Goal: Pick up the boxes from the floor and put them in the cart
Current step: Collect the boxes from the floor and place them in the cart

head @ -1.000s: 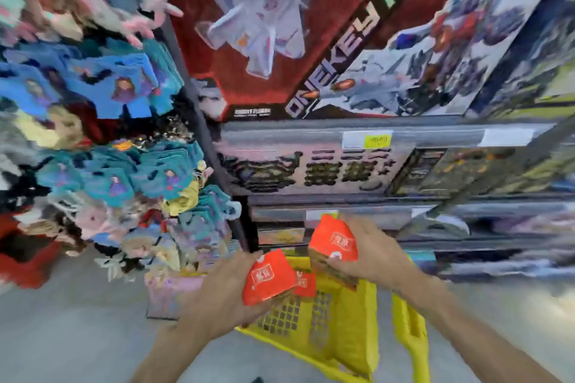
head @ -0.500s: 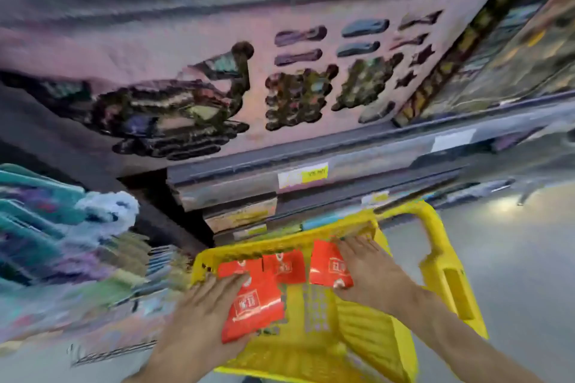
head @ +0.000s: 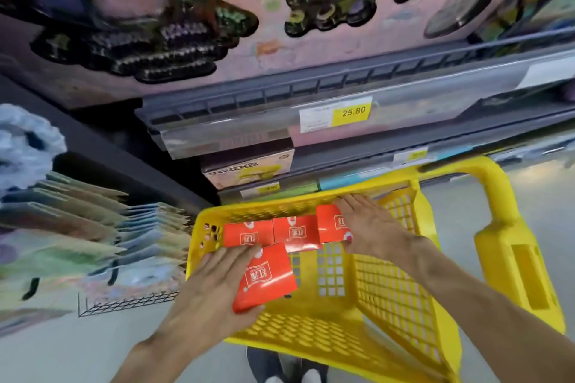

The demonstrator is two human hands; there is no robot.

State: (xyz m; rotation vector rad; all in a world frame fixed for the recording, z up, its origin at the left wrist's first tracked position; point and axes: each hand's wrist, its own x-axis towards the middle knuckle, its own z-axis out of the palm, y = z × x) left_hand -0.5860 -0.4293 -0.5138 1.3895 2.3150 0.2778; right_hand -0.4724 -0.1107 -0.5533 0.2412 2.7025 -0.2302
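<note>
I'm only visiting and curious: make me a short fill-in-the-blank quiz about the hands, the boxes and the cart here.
1. The cart is coloured ____.
2. Counting the ones in the hands, ____ red boxes show in or over the cart.
3. The left hand holds a red box nearer the camera than the row of ____ at the far wall.
4. The right hand grips the row's ____ box.

Missing words: yellow; four; three; rightmost

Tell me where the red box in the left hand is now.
In the head view, the red cardboard box sits centre-left, gripped by the left hand inside the yellow plastic cart, just below two boxes lying there.
</note>
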